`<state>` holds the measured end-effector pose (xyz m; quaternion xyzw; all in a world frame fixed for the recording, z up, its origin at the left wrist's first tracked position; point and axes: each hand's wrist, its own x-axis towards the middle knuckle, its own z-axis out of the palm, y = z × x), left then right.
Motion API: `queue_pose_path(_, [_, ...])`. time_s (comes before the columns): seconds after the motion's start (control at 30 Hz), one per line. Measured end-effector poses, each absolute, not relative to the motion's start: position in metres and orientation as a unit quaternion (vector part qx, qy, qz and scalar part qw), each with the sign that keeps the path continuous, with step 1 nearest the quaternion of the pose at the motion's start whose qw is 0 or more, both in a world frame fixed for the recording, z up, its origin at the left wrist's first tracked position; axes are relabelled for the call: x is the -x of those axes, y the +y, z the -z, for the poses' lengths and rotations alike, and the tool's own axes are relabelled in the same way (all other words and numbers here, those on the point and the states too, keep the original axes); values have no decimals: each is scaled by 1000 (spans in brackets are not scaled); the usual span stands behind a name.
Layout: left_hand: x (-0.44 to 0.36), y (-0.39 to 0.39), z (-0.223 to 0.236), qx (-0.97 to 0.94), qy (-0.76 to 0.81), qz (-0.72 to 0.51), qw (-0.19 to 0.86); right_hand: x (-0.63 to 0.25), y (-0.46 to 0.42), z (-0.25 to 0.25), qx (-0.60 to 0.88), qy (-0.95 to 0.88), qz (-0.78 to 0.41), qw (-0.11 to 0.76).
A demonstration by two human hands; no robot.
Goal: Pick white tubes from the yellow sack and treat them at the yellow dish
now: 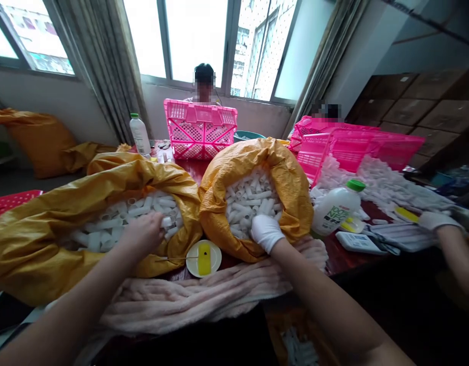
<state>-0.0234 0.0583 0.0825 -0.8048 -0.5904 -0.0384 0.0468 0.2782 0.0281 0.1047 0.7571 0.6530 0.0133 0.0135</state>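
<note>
My bare left hand [147, 233] is closed around a short white plastic tube [167, 222], whose end sticks out past the fingers. It is over the left yellow woven sack [104, 190], which holds many loose white tubes [104, 223]. My right hand [265, 232], in a white glove, reaches into the right yellow sack [295, 190] and touches the white tubes [251, 195] there. Its fingers are curled together, and what they hold, if anything, is hidden. Between the sacks' near edges lies a round pale dish [215, 259] with a yellow sponge strip [204, 264] and a thin stick across it.
A pinkish towel [188, 305] lines the table's front edge. White bottles with green caps [339, 206] stand right and far left. Pink baskets [204, 129] stand at the back. A co-worker's gloved hand [438, 221] is at right by a yellow strip. Another person sits opposite.
</note>
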Motion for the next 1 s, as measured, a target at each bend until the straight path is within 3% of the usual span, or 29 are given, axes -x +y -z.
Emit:
queue_pose_path(0.1, [15, 33, -73, 816, -570, 72, -55, -268, 15, -108, -697, 712, -22, -80])
queue_pose_path(0.23, [6, 12, -39, 834, -529, 117, -104, -239, -9, -88, -506, 820, 140, -226])
queue_pose_path(0.3, [6, 11, -25, 830, -532, 117, -121, -223, -8, -67, -483, 827, 176, -228])
queue_pose_path(0.47, [6, 13, -12, 824, -540, 121, -117, -212, 17, -27, -533, 805, 115, -233])
queue_pose_path(0.63, [5, 11, -10, 820, -546, 138, -108, -218, 17, -23, -445, 859, 140, -210])
queue_pose_path(0.8, [5, 9, -8, 818, -546, 144, -107, -218, 11, -18, -453, 821, 173, -301])
queue_pose_path(1.0, [5, 9, -8, 815, -549, 148, -108, -218, 8, -16, -422, 822, 209, -322])
